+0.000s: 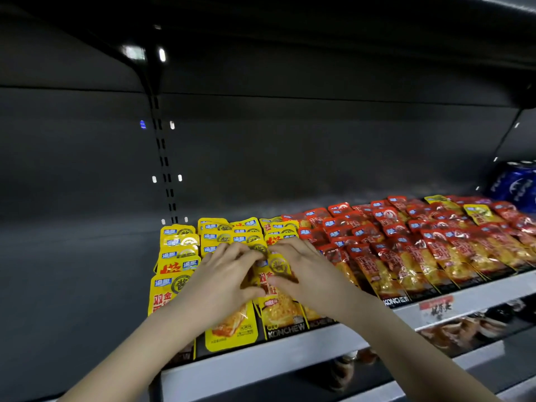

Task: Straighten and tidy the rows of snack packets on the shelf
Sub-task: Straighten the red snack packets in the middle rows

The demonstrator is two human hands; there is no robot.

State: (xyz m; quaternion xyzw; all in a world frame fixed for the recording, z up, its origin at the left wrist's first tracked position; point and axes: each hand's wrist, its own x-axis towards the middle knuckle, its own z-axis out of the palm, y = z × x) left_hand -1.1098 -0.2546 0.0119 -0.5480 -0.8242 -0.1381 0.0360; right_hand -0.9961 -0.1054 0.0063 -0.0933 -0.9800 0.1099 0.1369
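While you are looking down through the head camera, your left hand and right hand are meeting near the centre, just toward 6 o'clock. Both are curling fingers and thumb round one yellow packet, pinching its left and right edges. It is lying in the middle yellow row near the shelf front. More yellow rows are sitting at its 9 o'clock, red packets are filling 3 o'clock, and blue cans are standing at 2 o'clock.
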